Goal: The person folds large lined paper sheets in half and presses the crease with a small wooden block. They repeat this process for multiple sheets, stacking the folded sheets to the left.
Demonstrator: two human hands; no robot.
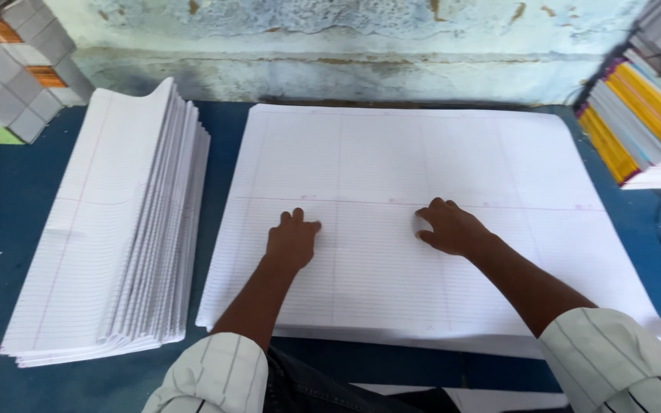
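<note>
The sheets [392, 168] form a large flat stack of white ruled paper, lying squarely on the blue table [223, 122]. Fine lines run across the top sheet, a faint red line crosses its middle from side to side, and pale vertical rules split it into columns. The stack's near edge shows several layers, slightly stepped. It lies just right of the folded pile [116, 229], a strip of table between them.

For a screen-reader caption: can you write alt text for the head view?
A person's left hand and right hand press flat on a large ruled paper sheet on a blue table, beside a stack of folded sheets.
</note>
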